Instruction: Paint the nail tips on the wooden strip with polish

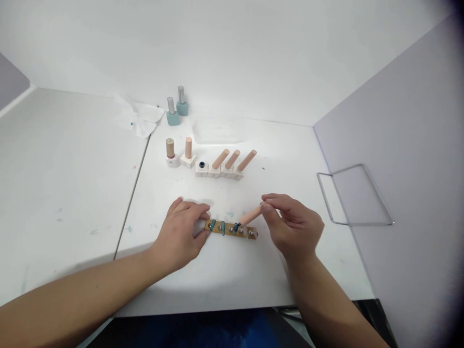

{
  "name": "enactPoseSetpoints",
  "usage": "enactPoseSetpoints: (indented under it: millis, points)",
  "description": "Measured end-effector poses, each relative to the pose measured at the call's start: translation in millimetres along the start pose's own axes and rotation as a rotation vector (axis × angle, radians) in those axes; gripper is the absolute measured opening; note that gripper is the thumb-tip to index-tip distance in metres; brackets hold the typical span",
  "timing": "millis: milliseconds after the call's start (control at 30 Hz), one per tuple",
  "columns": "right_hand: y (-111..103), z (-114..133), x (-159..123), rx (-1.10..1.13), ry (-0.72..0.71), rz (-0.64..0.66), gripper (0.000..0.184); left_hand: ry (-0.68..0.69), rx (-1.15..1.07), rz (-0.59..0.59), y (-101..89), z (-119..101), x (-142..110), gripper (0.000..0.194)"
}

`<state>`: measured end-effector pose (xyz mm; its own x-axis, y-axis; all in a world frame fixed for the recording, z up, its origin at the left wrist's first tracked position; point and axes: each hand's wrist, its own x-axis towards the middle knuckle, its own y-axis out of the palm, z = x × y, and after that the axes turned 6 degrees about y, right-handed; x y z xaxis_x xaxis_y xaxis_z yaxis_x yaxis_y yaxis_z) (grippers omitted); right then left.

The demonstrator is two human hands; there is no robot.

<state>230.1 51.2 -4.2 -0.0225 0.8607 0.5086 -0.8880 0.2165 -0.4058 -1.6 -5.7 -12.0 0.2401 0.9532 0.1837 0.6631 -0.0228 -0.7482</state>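
White walls close in around the counter (300, 285), with a grey-lilac panel (395, 145) on my right and a bent wire frame (362, 224) against it. A narrow wooden strip (232, 228) lies on the counter between my hands, running crosswise in front of me. Three teal bands (223, 227) wrap across it, among small metal screw heads. My left hand (179, 237) sits at the strip's left end, its grip closed around the wood and its fingers curled over the top. My right hand (292, 224) holds a peach wooden dowel (251, 216) in a narrow pinch between thumb and fingers, slanting the dowel down so its tip reaches the third teal band. Farther off stands a row of white blocks (213, 170): one shows a dark ring (201, 164), one holds an upright peach dowel (188, 147), and three hold tilted dowels (232, 159). A tan-capped bottle (170, 152) stands at the row's left end. Behind it are two teal bottles with silver caps (173, 118), a crumpled white tissue (139, 116) and a clear plastic tray (217, 131)
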Motion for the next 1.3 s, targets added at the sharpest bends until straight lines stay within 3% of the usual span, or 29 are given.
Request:
enactPoseSetpoints:
  millis: [200,300,433,567,733,833,967,1100,1300]
  points:
    - [2.0,-3.9,0.4,-0.067,0.023,-0.125,0.019,0.005,0.006,0.005,0.4,1.1,-0.1,0.039]
    - [1.1,-2.0,1.1,0.015,0.07,-0.161,0.017,0.003,0.007,0.007,0.2,0.8,-0.1,0.038]
    - [-0.6,2.0,1.7,0.185,0.089,-0.061,0.016,0.009,0.004,-0.001,0.1,0.0,0.6,0.038]
    - [-0.2,1.9,1.7,0.119,0.025,0.053,0.019,0.007,0.003,-0.004,0.2,0.2,0.6,0.039]
    - [1.5,-3.4,1.4,-0.03,0.04,-0.072,0.018,0.004,0.01,0.006,-0.2,0.2,0.1,0.039]
    - [1.2,-3.9,1.8,0.013,0.09,-0.128,0.016,0.006,0.013,0.01,-0.8,-0.3,0.4,0.038]
    - [0.0,0.3,2.6,0.15,0.077,-0.054,0.014,0.007,0.014,0.019,-1.2,-0.7,0.7,0.038]
    - [0.5,1.9,2.0,0.058,0.018,0.054,0.011,0.005,0.011,0.019,-0.8,-0.4,0.1,0.039]
    - [1.5,-4.4,1.6,-0.087,0.085,-0.128,0.01,0.001,0.007,0.018,-1.2,-0.4,-0.2,0.039]
